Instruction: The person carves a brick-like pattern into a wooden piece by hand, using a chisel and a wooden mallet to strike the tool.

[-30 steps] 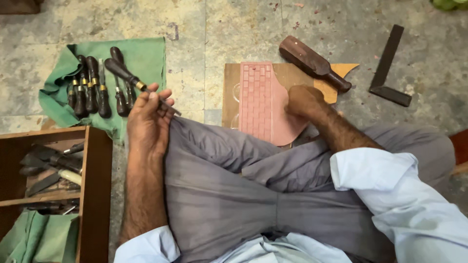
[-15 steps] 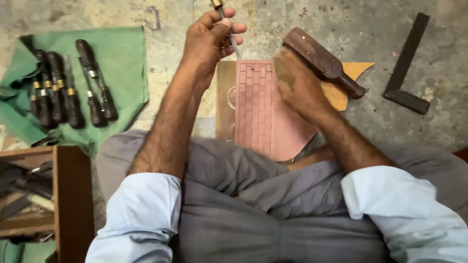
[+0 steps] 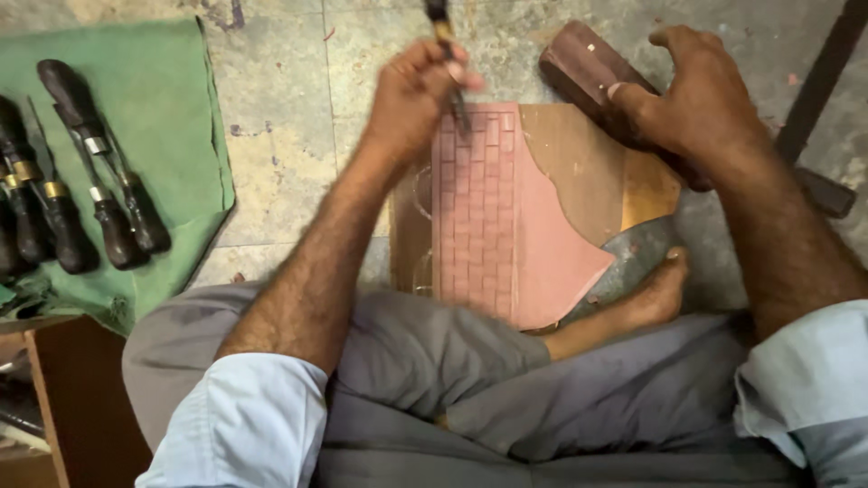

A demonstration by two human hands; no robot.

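Gripping slim dark-handled chisel (image 3: 448,68) in my left hand (image 3: 411,108), fingers closed, tip on pink carved brick-pattern wooden panel (image 3: 493,217) on floor; right hand (image 3: 692,95) clasps dark wooden mallet (image 3: 588,68), ready overhead; foot (image 3: 655,289) braces panel's near edge.

Left hand (image 3: 411,99) holds chisel (image 3: 449,68) over pink sheet (image 3: 506,217) (right hand (image 3: 696,99) grips mallet (image 3: 588,68)).

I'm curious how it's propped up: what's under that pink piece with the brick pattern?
The pink brick-patterned piece lies on a brown wooden board set on the stone floor. Its near edge meets the person's trouser leg; what is directly beneath it is covered.
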